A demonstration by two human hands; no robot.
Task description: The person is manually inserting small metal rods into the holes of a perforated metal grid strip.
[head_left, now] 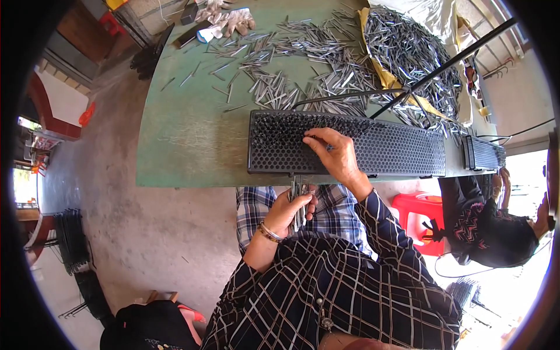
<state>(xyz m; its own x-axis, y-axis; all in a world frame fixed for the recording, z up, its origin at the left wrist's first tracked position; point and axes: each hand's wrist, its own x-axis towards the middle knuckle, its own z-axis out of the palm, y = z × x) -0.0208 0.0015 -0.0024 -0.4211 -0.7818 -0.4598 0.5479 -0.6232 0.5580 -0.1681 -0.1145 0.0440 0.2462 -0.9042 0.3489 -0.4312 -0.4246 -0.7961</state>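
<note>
My left hand [287, 211], below the table's front edge, is closed around a bundle of thin grey metal strips [299, 201]. Over the black perforated rack [396, 149] on the table edge, my right hand [336, 153] has its thumb and fingertips pinched together at the holes. What sits between those fingertips is too small to make out. The left part of the rack has many dark pieces standing in its holes; the holes to the right of my hand look unfilled. Behind the rack lie loose metal strips [274, 87], scattered over the green tabletop [192, 125].
A large heap of strips [408, 52] rests on yellow-edged sacking at the back right. Black rods [449, 64] slant over the table. Work gloves [230, 23] lie at the far left. A second rack [485, 153], a co-worker [490, 227] and a red stool [417, 213] are at right.
</note>
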